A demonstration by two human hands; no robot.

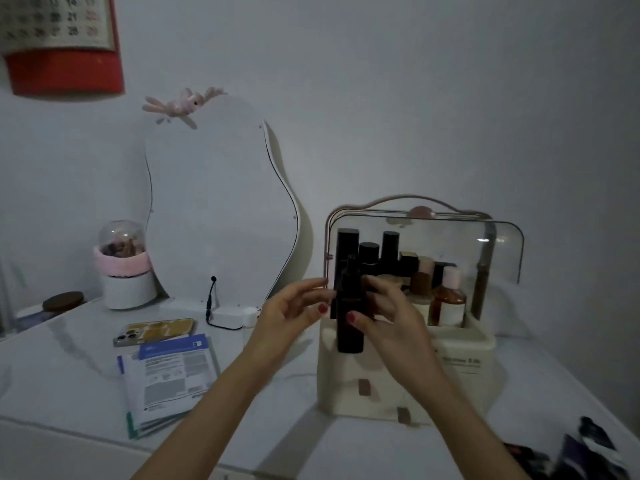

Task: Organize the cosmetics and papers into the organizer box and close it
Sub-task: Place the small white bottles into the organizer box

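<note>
A dimly lit room with a plain pale wall frames a white dressing table (69, 358), where a person works with 2 bare hands in front of a cream organizer box (464, 372) at centre right. The box's clear lid (498, 251) stands raised, showing several dark and amber bottles (391, 251) upright inside its top compartment.

The right hand (388, 313) grips a tall black bottle (349, 317) held upright just in front of the box's left side, thumb on its near face and fingers curled behind it. The left hand (291, 313) sits just beside the bottle on its left, fingers loosely spread and lightly bent; its thumb tip reaches the bottle's edge, though whether it actually presses the bottle is unclear.

A stack of printed papers (169, 379) lies on the table to the left, well apart from the box, with a phone (156, 331) in a yellow patterned case just beyond it. Farther back, a wavy-edged mirror (214, 209) leans against the wall, a pink ornament (180, 105) on its top edge. A white pot with a clear dome (123, 261) stands at the mirror's left, and a wall calendar (59, 39) hangs at top left. Dark, blurred items (575, 452) lie at the near right corner.
</note>
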